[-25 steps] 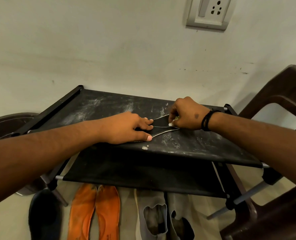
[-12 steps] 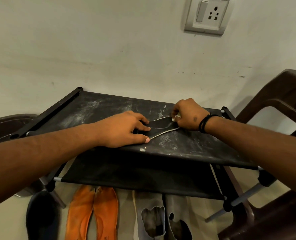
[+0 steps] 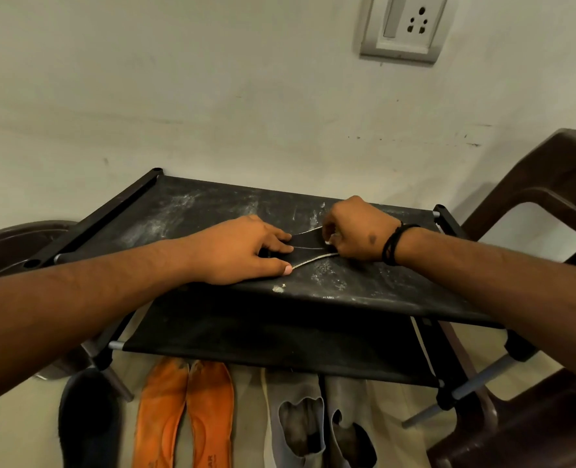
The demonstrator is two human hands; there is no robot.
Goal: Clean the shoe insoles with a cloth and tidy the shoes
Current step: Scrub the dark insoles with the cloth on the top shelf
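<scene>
Fingers (image 3: pixel 276 243) of your left hand (image 3: pixel 236 249) lie fairly straight, spread and pressing down on the black insole (image 3: pixel 308 246), pinning it flat on the top shelf (image 3: pixel 212 211) of the shoe rack, while your right hand (image 3: pixel 355 231) is curled tight around something pale at the insole's far end, most likely the cloth (image 3: pixel 333 237). So the insole sits between your two hands, flat on the dusty black fabric, its light edge showing just past your left thumb. You look to be mid-wipe on this one, and I'd judge plenty is left: down on the floor under the rack a pair of orange insoles (image 3: pixel 185 413) lies side by side, a dark shoe (image 3: pixel 89 420) sits to their left, and two worn grey insoles (image 3: pixel 320 423) with ragged dark patches lie to their right. Whether any of those are already clean, you can't tell from up here. The shelf itself is streaked with white dust. Hard to make out: the cloth is almost wholly buried in your right fist, most of the insole hides under your palms, and the floor items are cut off by the bottom edge.
</scene>
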